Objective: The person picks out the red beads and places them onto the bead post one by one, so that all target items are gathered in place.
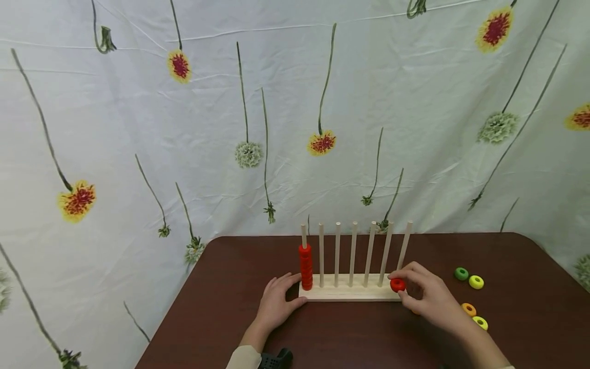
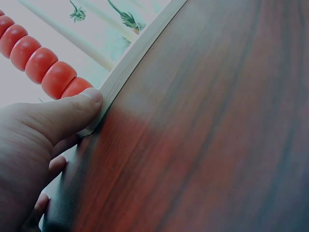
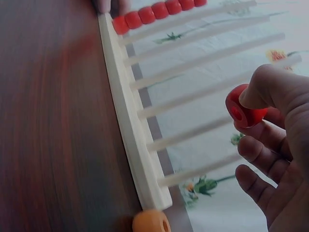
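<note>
A pale wooden peg stand (image 1: 345, 294) stands on the table, with several upright pegs in a row. Red beads are stacked on its leftmost peg (image 1: 304, 237), and the stack of red beads (image 1: 306, 269) leaves only the peg's tip bare. My left hand (image 1: 276, 302) grips the left end of the base, thumb along the front edge. Between thumb and forefinger, my right hand (image 1: 428, 294) pinches a single red bead (image 3: 234, 99), held in front of the rightmost pegs. That bead's hole shows in the right wrist view. The other pegs carry no beads.
Right of the stand lie a green bead (image 1: 461, 273), a yellow bead (image 1: 476, 282), an orange bead (image 1: 468, 309) and another yellow bead (image 1: 480, 322). Another orange bead (image 3: 151, 222) sits by the base's right end. A flowered cloth (image 1: 286, 179) hangs behind the dark table (image 1: 350, 338).
</note>
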Tool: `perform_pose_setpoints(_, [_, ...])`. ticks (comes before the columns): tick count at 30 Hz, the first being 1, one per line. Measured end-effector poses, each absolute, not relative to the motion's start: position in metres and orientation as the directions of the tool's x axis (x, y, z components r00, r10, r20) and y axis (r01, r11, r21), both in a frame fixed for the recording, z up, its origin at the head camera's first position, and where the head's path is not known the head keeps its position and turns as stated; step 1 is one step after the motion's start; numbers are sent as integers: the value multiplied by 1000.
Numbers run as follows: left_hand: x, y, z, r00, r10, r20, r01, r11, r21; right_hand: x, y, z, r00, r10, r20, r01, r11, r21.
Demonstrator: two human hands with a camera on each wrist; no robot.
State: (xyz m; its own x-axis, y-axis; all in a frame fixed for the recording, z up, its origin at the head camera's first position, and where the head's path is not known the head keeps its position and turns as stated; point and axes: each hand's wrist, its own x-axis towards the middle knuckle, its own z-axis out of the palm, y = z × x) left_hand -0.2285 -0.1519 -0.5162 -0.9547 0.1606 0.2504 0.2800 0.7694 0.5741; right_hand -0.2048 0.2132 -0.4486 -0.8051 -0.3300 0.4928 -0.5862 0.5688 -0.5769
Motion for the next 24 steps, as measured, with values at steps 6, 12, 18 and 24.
perform_pose_setpoints(6, [-229,-152,-517,-955,159,250,278,774,569,-208,199,-447,-745,-381,547,-661,525,-536])
perform_pose_setpoints(12, [-228,-151,-517,-956,156,248,276,767,579,-211,189,-445,-724,-386,571,-685,498,-531])
perform_pose_setpoints(18, [-228,-152,-516,-956,157,248,276,767,579,-214,180,-445,-713,-388,584,-697,482,-530])
perform_pose_setpoints(24, [-228,-151,-516,-955,159,249,277,771,573,-214,171,-442,-742,-386,548,-669,472,-574])
